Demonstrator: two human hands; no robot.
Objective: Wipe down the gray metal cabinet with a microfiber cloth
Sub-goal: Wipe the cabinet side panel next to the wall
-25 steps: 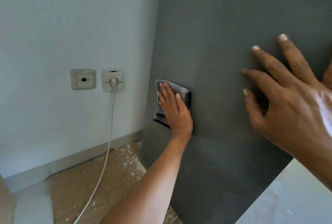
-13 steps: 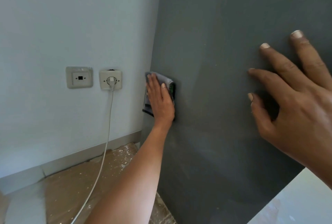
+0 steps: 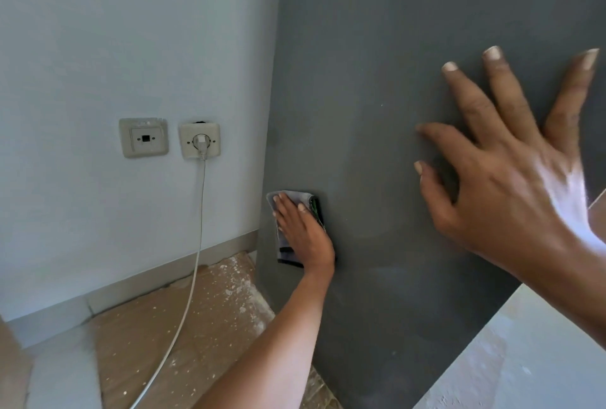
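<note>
The gray metal cabinet [image 3: 377, 80] fills the right half of the view, its flat side facing me. My left hand [image 3: 303, 233] presses a folded gray microfiber cloth [image 3: 288, 198] flat against that side, low down near the cabinet's left edge; the fingers lie straight over the cloth and cover most of it. My right hand [image 3: 511, 159] lies spread on the cabinet higher up and to the right, fingers straight and apart, holding nothing.
A pale wall [image 3: 114, 48] stands left of the cabinet with a switch plate [image 3: 143, 138] and a socket [image 3: 199, 140]. A white cable [image 3: 193, 261] hangs from the socket to the speckled brown floor covering [image 3: 183, 336]. A pale surface [image 3: 524, 359] sits at bottom right.
My left hand slid the cloth left to the cabinet's edge, then down along it. My right hand stayed spread on the cabinet, shifting slightly in view.
</note>
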